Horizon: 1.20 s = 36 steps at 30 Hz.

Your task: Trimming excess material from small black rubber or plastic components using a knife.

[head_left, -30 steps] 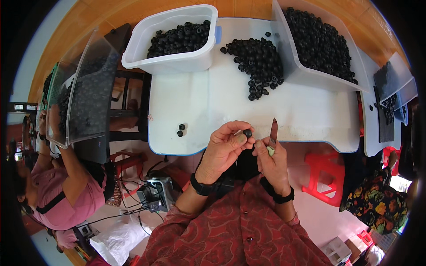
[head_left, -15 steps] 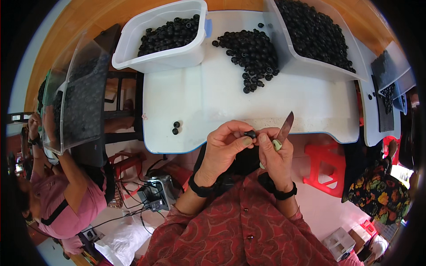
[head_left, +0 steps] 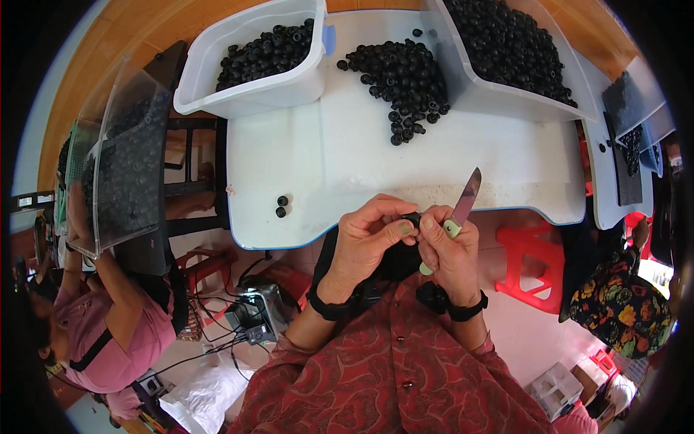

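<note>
Between the thumb and fingers of my left hand (head_left: 365, 242) is a small round black rubber-like piece (head_left: 412, 218), partly covered by the fingertips. My right hand (head_left: 452, 249) is wrapped round the pale green handle of a folding knife (head_left: 452, 229), its blade pointing up and away. The right thumb is up against the black piece. Both hands are close together just off the table's near edge. Beyond them, a pile of similar black pieces (head_left: 406, 81) lies on the white table (head_left: 289, 155), and two more black pieces (head_left: 282, 206) sit apart at the left.
A white bin (head_left: 278, 94) of black pieces stands at the back left, a larger translucent bin (head_left: 491, 101) at the back right. At far left a co-worker in pink (head_left: 119, 325) reaches by a clear bin (head_left: 130, 166). A red stool (head_left: 531, 264) and another person (head_left: 622, 311) are at right.
The knife blade has swung slightly upward, showing more of its flat side. My hands stay together on the black piece. The whole view has shifted a little.
</note>
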### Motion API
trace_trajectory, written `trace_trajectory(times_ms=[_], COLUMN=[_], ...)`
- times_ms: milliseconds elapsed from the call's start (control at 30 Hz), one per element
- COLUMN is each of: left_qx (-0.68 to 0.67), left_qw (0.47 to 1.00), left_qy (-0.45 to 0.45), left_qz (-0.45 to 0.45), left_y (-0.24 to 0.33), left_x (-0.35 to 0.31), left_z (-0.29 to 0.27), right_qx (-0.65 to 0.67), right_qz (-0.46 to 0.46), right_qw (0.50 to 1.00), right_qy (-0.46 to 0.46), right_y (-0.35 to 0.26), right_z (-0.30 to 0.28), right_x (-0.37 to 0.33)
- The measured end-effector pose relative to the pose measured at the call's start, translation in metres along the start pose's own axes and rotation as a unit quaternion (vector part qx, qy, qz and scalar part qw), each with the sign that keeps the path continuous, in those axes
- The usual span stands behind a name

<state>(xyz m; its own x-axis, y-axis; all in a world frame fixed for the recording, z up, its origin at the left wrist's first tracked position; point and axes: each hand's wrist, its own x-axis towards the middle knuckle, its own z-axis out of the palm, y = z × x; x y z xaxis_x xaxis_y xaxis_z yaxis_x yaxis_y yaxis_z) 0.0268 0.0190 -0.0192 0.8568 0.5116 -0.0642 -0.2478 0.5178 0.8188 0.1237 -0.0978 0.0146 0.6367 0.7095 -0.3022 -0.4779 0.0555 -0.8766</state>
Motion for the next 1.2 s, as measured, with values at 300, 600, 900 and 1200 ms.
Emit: trace_trajectory(times_ms=[300, 600, 900, 1200], left_qx=[-0.056, -0.17, -0.186, -0.18], left_qw=[0.998, 0.983, 0.98, 0.982], left_qy=[-0.004, 0.015, 0.016, -0.008], left_qz=[-0.021, -0.063, -0.067, -0.058], left_y=[0.006, 0.006, 0.003, 0.003], left_x=[-0.002, -0.005, -0.008, -0.01], left_z=[0.004, 0.002, 0.004, 0.004], right_qx=[-0.01, -0.14, -0.467, -0.561], right_qz=[-0.004, -0.036, -0.25, -0.255], right_qw=[1.0, 0.989, 0.848, 0.787], right_qy=[-0.029, -0.01, 0.01, 0.028], right_y=[-0.001, -0.001, 0.005, 0.007], right_z=[-0.003, -0.004, 0.007, 0.01], right_x=[-0.001, -0.004, -0.004, -0.005])
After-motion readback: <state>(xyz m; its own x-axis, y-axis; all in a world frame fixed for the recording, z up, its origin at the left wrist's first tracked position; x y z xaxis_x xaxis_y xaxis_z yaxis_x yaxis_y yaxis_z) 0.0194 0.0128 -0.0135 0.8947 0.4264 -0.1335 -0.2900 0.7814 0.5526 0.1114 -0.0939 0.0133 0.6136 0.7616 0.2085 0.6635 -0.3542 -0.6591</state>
